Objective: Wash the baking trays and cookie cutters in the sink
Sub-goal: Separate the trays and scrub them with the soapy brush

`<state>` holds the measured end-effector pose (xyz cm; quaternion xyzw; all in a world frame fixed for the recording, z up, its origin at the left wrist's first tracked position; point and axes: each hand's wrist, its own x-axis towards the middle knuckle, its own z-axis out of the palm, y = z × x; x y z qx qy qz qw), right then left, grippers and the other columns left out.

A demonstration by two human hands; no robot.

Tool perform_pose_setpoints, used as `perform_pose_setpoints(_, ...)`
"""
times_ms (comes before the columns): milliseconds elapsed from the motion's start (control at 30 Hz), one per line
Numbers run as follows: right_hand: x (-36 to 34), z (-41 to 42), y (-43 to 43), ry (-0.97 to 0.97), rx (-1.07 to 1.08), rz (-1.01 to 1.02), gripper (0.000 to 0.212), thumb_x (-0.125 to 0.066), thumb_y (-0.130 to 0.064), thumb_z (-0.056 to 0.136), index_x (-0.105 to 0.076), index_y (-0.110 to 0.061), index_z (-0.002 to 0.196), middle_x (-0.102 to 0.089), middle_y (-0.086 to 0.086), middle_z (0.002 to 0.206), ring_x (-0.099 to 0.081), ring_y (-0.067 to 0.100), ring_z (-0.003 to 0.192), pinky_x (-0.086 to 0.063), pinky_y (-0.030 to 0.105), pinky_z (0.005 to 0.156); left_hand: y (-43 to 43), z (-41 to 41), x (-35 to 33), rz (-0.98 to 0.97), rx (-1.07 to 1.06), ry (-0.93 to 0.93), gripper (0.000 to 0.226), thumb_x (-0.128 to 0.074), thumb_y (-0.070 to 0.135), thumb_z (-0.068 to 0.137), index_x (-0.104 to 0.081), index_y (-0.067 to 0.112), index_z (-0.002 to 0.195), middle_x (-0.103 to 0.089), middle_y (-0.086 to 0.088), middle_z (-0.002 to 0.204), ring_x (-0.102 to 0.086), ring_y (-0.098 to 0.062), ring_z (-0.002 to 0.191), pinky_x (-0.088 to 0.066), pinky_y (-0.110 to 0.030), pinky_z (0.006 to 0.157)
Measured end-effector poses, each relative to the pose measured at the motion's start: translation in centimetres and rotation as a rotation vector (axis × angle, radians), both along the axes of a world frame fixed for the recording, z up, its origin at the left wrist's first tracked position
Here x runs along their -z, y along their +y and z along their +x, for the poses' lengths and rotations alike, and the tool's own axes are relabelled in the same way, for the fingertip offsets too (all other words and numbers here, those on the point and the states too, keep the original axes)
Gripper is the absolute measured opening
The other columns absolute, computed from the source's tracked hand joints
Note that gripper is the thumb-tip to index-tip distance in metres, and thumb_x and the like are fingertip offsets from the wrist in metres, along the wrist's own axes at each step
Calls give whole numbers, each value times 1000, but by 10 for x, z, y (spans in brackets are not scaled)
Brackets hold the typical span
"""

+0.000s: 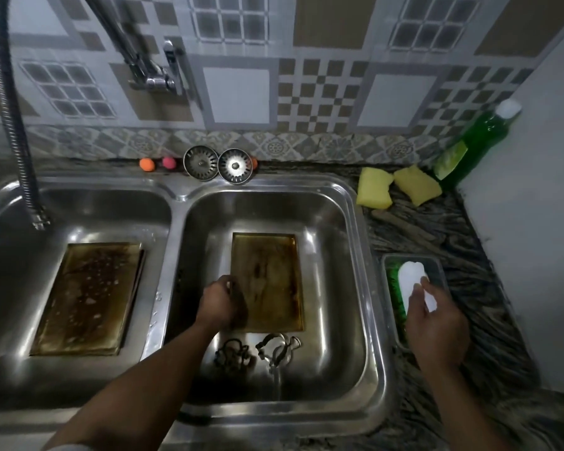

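A steel double sink sat in a dark stone desk. In its right basin lay a stained tray, and the left grip was curled over the tray's left edge. Cookie cutters lay by the near wall. The right grip pinched a white block in a tub beside the sink's right edge.

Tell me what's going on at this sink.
A person is washing up. The left hand grips the edge of a dirty tray in the right basin. The right hand holds a sponge in a soapy dish. Cutters lie nearby. A second tray sits in the left basin.
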<state>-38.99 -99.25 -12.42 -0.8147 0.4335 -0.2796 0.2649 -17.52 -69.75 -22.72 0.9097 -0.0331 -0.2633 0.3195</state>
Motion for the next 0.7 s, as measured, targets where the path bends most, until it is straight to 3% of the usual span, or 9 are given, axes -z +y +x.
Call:
perform_pose_setpoints(200, -1, 0, 1, -5, 8, -8, 30, -60, -30, 95, -70, -9, 114, -72, 15, 109, -68, 33, 95, -53, 35, 74, -9, -6, -3, 66, -24, -41, 50, -60, 24, 92, -43, 24, 139, -66, -17, 115, -65, -39, 104, -52, -42, 87)
perform_pose_setpoints(300, 1, 1, 0, 9, 20, -12, 26, -61, -26, 95, -70, -11, 114, -72, 14, 110, -69, 34, 94, -54, 38, 73, -10, -5, -4, 13, 10, -52, 57, -58, 17, 93, -37, 28, 145, -66, -14, 117, -65, -34, 104, -51, -39, 85)
perform_pose_setpoints(433, 0, 1, 0, 27, 29, -18, 26, -61, -25, 95, -70, -11, 115, -71, 14, 111, -68, 34, 95, -55, 38, 74, -7, 3, -1, -236, 84, 56, 76, -71, 7, 84, -40, 41, 144, -53, -5, 139, -55, -24, 127, -48, -39, 105)
perform_pose_setpoints(567, -1, 1, 1, 38, 11, -37, 28, -60, -27, 96, -70, -10, 116, -71, 15, 111, -69, 34, 94, -53, 35, 72, -12, 8, -2, -326, 134, 76, 76, -74, -4, 78, -53, 55, 121, -59, 3, 134, -57, -19, 126, -49, -40, 106)
perform_pose_setpoints(700, -3, 0, 1, 65, 18, 14, 31, -58, -30, 95, -68, -12, 118, -71, 15, 112, -67, 34, 95, -55, 39, 74, -15, 6, -31, -298, 189, -52, 72, -69, -3, 84, -51, 42, 137, -53, 4, 136, -53, -12, 124, -48, -36, 106)
